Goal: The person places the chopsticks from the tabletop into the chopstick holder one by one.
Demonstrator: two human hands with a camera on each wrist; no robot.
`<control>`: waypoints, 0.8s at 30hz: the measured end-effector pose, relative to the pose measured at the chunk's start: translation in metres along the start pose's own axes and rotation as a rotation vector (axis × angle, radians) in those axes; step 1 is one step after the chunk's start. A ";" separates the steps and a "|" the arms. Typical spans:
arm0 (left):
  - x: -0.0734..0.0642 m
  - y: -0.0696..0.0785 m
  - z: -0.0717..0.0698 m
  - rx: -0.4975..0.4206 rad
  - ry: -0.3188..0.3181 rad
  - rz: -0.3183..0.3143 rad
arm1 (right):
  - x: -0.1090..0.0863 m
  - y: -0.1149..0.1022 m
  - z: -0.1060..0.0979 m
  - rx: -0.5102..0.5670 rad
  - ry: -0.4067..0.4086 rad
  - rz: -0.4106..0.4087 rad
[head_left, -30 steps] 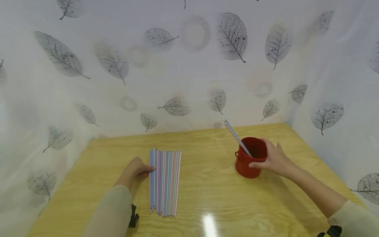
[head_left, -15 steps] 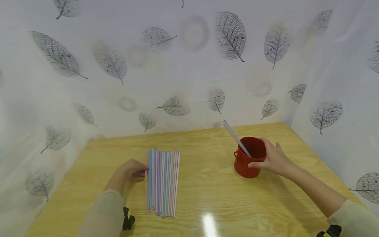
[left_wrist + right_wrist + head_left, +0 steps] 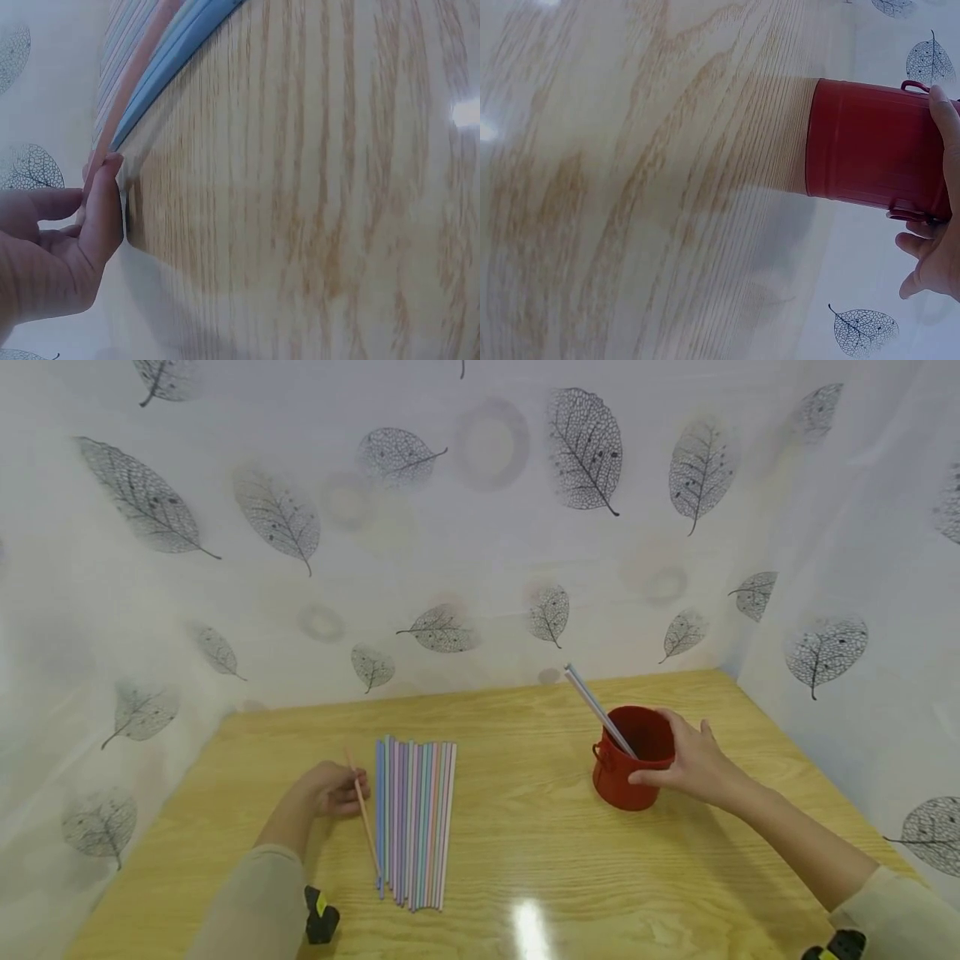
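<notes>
My left hand (image 3: 333, 789) pinches a thin orange-pink straw (image 3: 365, 818) between thumb and fingers near its far end. The straw slants, and its lower end crosses the near end of a row of pastel straws (image 3: 412, 827) lying side by side. In the left wrist view, thumb and fingertips meet on the same straw (image 3: 131, 82), just off the blue ones. At the right, a small red metal bucket (image 3: 626, 785) stands upright with a few straws (image 3: 596, 702) leaning in it. My right hand (image 3: 701, 764) grips the bucket's rim, thumb in front; the right wrist view shows the bucket's side (image 3: 877, 142).
Everything stands on a light wood-grain table (image 3: 525, 835). A white curtain (image 3: 495, 543) printed with grey leaves hangs behind it and at both sides. Small side loops stick out from the bucket.
My left hand has drawn the orange-pink straw leftward off the row's left edge and tilted its upper end to the left. The right hand and bucket have stayed still.
</notes>
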State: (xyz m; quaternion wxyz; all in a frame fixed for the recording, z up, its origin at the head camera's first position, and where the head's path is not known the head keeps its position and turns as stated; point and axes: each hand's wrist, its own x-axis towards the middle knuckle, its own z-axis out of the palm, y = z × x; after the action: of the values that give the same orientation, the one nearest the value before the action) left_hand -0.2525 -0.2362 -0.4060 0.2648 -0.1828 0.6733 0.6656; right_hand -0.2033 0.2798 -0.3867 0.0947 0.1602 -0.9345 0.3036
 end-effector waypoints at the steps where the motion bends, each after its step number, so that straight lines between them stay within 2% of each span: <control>1: -0.001 0.001 0.000 -0.020 0.007 0.001 | 0.000 0.000 0.000 0.002 0.000 -0.001; 9: -0.001 0.003 0.003 -0.153 0.032 0.037 | 0.000 0.000 0.000 0.011 -0.005 0.000; 14: -0.002 0.003 0.006 -0.247 0.009 0.064 | 0.000 0.000 0.000 0.013 -0.008 0.005; 18: -0.003 0.004 0.012 -0.268 -0.001 0.109 | 0.000 -0.001 0.000 0.014 -0.010 0.011; 24: -0.006 0.007 0.027 -0.266 0.022 0.165 | 0.002 -0.003 -0.001 0.011 -0.023 0.018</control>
State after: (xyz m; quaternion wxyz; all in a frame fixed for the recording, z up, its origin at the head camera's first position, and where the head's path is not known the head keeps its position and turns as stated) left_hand -0.2489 -0.2100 -0.3963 0.1754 -0.1675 0.5946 0.7666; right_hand -0.2039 0.2772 -0.3839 0.0804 0.1558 -0.9351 0.3079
